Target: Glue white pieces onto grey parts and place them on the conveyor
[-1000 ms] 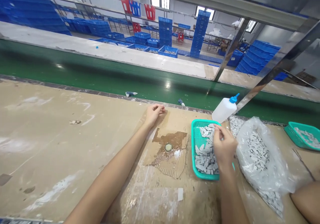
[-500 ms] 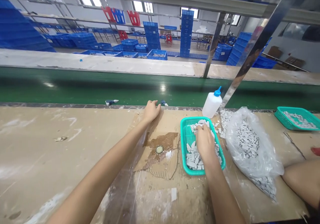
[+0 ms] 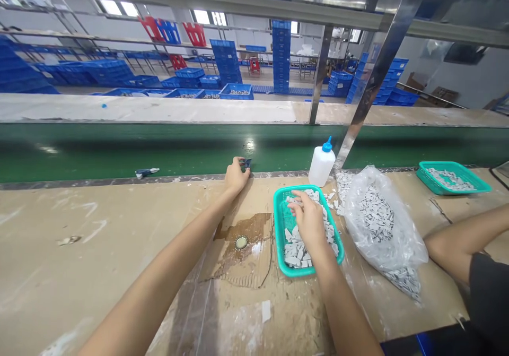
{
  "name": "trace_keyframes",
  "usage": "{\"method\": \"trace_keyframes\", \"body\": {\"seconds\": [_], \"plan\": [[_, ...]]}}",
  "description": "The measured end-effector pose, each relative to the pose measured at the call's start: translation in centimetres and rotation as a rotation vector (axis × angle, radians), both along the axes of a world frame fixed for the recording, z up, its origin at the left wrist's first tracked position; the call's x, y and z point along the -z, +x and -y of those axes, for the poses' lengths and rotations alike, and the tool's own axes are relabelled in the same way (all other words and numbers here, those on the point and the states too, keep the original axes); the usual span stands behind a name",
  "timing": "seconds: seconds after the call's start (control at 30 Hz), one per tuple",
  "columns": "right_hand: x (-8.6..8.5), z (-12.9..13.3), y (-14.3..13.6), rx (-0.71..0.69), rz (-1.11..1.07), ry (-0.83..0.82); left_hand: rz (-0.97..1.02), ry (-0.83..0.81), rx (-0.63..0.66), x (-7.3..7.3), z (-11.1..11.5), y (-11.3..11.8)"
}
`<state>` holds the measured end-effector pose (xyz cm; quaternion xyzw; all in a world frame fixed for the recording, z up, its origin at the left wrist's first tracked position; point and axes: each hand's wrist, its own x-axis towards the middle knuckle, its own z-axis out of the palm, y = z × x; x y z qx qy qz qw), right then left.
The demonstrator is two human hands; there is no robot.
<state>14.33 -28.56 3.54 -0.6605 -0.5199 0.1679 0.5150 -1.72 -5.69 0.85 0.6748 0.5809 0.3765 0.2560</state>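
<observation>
At the edge of the green belt, my left hand [image 3: 236,176] closes its fingers on a small dark-blue piece [image 3: 247,163] whose kind I cannot make out. My right hand [image 3: 310,219] is over a teal plastic basket [image 3: 279,239], thumb and fingers pinched around what looks like a small grey-white piece [image 3: 292,201]. Many similar flat pieces [image 3: 296,252] lie loose in the basket. Left of it, a round metal cap [image 3: 241,242] with pale contents rests on wet, torn cardboard.
A white squeeze bottle [image 3: 321,166] with a blue tip stands behind the basket. To its right lie a clear bag [image 3: 397,239] of grey pieces and another teal basket [image 3: 453,178]. A co-worker's arm [image 3: 457,234] reaches in at right. A blue-and-white item [image 3: 147,173] lies by the belt.
My left hand has closed on the dark-blue piece at the belt edge. My right hand has lifted from the pieces toward the basket's far left side. The view has shifted right.
</observation>
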Motion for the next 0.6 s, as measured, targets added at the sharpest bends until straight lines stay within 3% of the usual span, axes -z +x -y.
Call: {"method": "trace_keyframes", "body": {"seconds": [0.2, 0.3, 0.47, 0.6], "plan": [[-0.3, 0.0, 0.1, -0.007, -0.052, 0.007, 0.162, 0.026, 0.001, 0.0, 1.7, -1.4], [-0.9, 0.3, 0.1, 0.000, 0.003, 0.031, 0.325, 0.011, -0.020, -0.5, 3.8, -3.0], [-2.1, 1.6, -1.2, -0.048, 0.013, 0.042, 0.852, -0.316, 0.029, -1.1, 9.8, -6.6], [-2.6, 2.5, -4.4, -0.215, 0.001, -0.006, 0.983, -0.472, 0.013, -1.2, 12.9, -9.0]]}}
